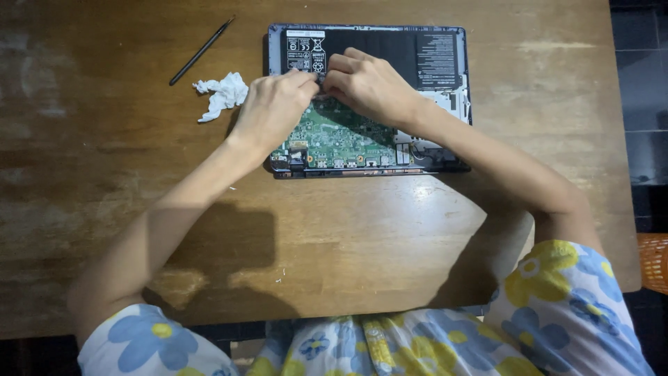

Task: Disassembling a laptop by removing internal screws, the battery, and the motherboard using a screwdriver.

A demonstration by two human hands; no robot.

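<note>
On the wooden tabletop (348,230), opened laptop (369,101) lies base-up, green circuit board (332,136) exposed for access. Left hand (273,108) and right hand (369,85) meet fingertip to fingertip over the board's upper edge, both pinched on some small part I cannot make out. Crumpled tissue (221,94) and slim black tool (202,51) parked aside, within reach

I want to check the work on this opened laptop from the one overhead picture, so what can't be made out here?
- Head view: what the fingertips pinch, hidden by the left hand and right hand.
- Part of the green circuit board in the laptop, covered by both hands.
- The tip of the thin dark tool: too small.
- The orange object at the right: cut off by the edge.
</note>
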